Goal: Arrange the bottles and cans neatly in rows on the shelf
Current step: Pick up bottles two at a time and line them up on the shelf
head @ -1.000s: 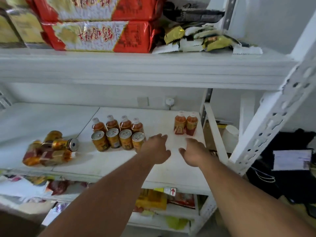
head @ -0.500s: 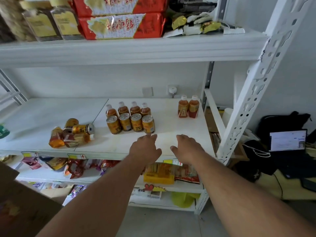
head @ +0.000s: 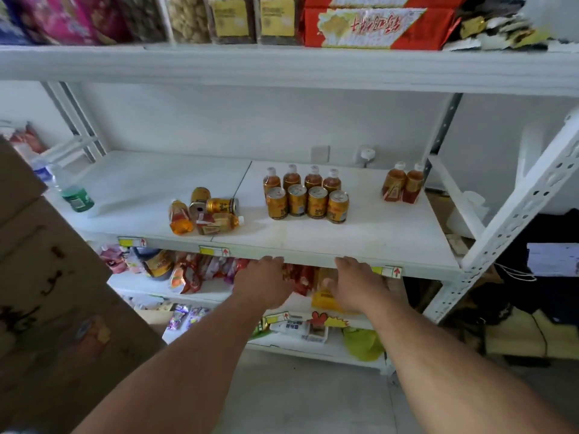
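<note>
Hands first: my left hand (head: 266, 281) and right hand (head: 357, 281) hover just in front of the shelf (head: 360, 245) edge, fingers relaxed, grasping nothing. On the shelf beyond them, done so far: row of four cans (head: 307, 202) with row of four bottles (head: 302, 180) directly behind. Left of that block, a toppled heap (head: 205, 211) of cans and bottles awaits sorting. Right of it, two bottles (head: 402, 187) stand apart, unjoined. Judgement: roughly half complete.
</note>
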